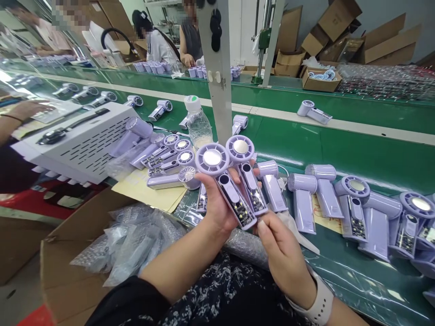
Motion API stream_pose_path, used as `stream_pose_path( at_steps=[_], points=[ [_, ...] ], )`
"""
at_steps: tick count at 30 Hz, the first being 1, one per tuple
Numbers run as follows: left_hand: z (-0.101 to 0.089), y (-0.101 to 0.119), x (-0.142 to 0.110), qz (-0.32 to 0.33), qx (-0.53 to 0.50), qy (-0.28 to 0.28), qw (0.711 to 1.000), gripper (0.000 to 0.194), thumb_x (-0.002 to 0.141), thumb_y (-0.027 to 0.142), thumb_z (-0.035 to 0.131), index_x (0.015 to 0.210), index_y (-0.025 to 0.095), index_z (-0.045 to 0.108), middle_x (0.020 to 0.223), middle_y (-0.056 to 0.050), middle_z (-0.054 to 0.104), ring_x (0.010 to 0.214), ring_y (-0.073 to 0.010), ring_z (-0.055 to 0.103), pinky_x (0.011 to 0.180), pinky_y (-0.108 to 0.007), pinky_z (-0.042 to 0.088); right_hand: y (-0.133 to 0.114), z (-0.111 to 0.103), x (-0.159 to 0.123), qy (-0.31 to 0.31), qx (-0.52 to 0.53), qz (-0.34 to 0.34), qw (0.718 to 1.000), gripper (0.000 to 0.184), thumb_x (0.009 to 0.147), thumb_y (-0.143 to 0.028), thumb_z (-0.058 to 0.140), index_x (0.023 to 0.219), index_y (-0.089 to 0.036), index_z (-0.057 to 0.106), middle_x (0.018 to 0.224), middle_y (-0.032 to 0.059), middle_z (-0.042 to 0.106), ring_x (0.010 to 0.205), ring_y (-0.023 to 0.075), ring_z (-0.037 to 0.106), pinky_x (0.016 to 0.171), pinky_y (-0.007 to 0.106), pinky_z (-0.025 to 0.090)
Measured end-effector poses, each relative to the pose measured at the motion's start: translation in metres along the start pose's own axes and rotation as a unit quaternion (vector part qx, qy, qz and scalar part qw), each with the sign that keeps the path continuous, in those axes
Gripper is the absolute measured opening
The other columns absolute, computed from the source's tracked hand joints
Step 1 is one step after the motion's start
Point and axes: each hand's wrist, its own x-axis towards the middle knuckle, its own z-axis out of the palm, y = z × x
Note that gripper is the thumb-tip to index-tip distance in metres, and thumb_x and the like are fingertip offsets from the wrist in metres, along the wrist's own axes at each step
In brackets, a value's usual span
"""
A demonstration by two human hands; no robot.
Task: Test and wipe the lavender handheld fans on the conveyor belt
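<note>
Two lilac handheld fans lie side by side in my left hand [217, 206], its fingers wrapped behind them. The nearer handheld fan [234, 199] has a round ringed head with a shiny silver centre, and its handle shows a bare circuit board. Just right of it, the second handheld fan [251, 185] looks alike. My right hand [283, 256] pinches near the lower handle ends with thumb and fingers; which fan it grips is partly hidden. More fans [304, 203] stand or lie to the right, and several others [166, 158] are grouped to the left.
A clear plastic bottle [199, 122] stands behind the left group. A white vented box [84, 140] is at left, near another person's hand [29, 108]. Below it sits a carton [64, 271] of bubble-wrap bags. The green conveyor [340, 145] carries fans past a metal post [217, 90].
</note>
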Motion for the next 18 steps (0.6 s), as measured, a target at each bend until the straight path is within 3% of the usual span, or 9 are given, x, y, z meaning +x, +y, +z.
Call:
stream_pose_path(
  at_steps=[4,7,11,14,18],
  points=[
    [-0.005,0.000,-0.002,0.033,0.008,-0.046,0.998,0.075,0.062,0.096,0.057,0.062,0.021,0.052,0.105,-0.012,0.073,0.113,-0.0389,0.065,0.076,-0.051,0.061,0.007,0.007,0.001,0.011,0.064,0.099,0.993,0.041,0.107,-0.048,0.045,0.074,-0.023,0.048,0.062,-0.0036,0.047,0.057,0.0138,0.046,0.055,0.027,0.036],
    [-0.006,-0.007,-0.003,0.066,0.003,-0.095,0.993,0.075,0.057,0.094,0.063,0.061,0.020,0.057,0.109,-0.012,0.072,0.113,-0.0375,0.065,0.077,-0.047,0.062,0.009,0.013,0.000,0.022,0.157,0.135,0.978,0.045,0.105,-0.055,0.046,0.072,-0.024,0.044,0.052,-0.0082,0.039,0.046,0.0106,0.039,0.047,0.024,0.031],
    [-0.006,-0.016,-0.006,0.096,0.008,-0.099,0.990,0.073,0.058,0.093,0.064,0.060,0.019,0.060,0.105,-0.009,0.073,0.109,-0.0342,0.068,0.079,-0.043,0.063,0.010,0.018,-0.003,0.041,0.207,0.158,0.965,0.046,0.102,-0.060,0.049,0.074,-0.024,0.043,0.049,-0.0114,0.033,0.041,0.0088,0.032,0.043,0.022,0.026],
    [-0.008,-0.017,-0.006,0.088,0.009,-0.112,0.990,0.074,0.056,0.092,0.065,0.060,0.019,0.062,0.104,-0.010,0.073,0.108,-0.0339,0.069,0.079,-0.041,0.063,0.012,0.014,-0.002,0.030,0.152,0.143,0.978,0.044,0.105,-0.056,0.045,0.076,-0.023,0.048,0.057,-0.0061,0.046,0.052,0.0117,0.044,0.052,0.025,0.038],
    [-0.012,-0.009,-0.001,0.068,-0.020,-0.105,0.992,0.068,0.063,0.088,0.067,0.073,0.021,0.067,0.108,-0.009,0.074,0.119,-0.0356,0.066,0.090,-0.044,0.061,0.016,0.005,0.006,0.024,0.034,0.059,0.997,0.038,0.107,-0.049,0.043,0.084,-0.022,0.057,0.089,0.0041,0.061,0.082,0.0181,0.055,0.076,0.032,0.046]
  ],
)
